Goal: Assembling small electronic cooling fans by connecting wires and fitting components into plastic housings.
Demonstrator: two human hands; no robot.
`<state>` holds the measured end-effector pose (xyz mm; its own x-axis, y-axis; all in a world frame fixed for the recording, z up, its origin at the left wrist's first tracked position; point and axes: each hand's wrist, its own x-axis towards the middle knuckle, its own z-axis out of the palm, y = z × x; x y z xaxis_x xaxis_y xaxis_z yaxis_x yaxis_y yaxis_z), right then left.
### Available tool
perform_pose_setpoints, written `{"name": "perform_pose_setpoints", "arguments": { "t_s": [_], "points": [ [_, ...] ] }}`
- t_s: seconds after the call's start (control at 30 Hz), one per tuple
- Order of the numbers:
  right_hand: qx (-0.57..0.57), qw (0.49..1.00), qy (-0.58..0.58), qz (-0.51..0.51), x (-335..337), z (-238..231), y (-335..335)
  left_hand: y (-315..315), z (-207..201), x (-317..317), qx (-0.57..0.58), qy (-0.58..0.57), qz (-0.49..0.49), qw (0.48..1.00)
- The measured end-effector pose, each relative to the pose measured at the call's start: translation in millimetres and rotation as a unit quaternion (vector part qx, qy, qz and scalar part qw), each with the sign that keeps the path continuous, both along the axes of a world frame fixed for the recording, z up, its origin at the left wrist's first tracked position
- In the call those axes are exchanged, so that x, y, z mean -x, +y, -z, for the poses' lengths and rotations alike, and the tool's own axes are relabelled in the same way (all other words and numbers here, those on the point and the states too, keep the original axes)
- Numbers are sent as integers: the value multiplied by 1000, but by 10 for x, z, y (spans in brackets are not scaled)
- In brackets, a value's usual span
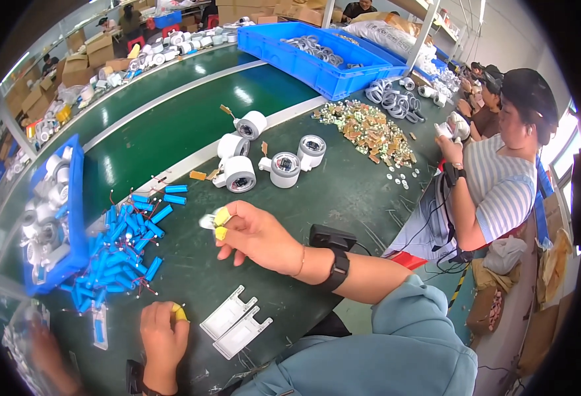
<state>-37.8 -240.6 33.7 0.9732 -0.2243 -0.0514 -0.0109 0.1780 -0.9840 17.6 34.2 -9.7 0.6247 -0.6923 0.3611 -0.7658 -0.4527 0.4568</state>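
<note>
My right hand (260,241) is raised over the table, its thumb and forefinger in yellow finger cots. They pinch a small whitish, see-through piece (208,222). My left hand (163,338) rests low on the table with fingers curled down and a yellow cot on the thumb. Its fingertips are hidden, so whatever it may hold does not show. Two flat white plastic panels (237,323) with notched ends lie between my hands. Left of them spreads a heap of blue cylindrical battery cells (115,264) with thin wires. Several white camera-like housings (284,169) stand beyond my right hand.
A blue crate (76,218) of white parts stands at the left; a larger blue bin (290,63) holds grey rings. Small circuit boards (369,129) are piled at the far right. A co-worker (501,165) sits at the right. A blurred hand (49,353) shows at lower left.
</note>
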Motion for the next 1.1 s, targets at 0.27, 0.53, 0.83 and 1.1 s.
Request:
{"name": "perform_pose_setpoints", "arguments": {
  "t_s": [0.27, 0.53, 0.83, 1.1],
  "points": [
    [-198, 950, 183, -161, -9, 138, 132, -15, 17, -71, 185, 276, -6, 943],
    [-86, 960, 133, -231, 33, 272, 312, -277, -114, 39, 198, 423, -11, 884],
    [175, 962, 24, -208, 148, 247, 390, -291, -22, 49, 191, 346, 20, 918],
    [243, 949, -54, -191, 132, 314, 423, -296, -86, 24, 173, 330, 26, 928]
  ]
}}
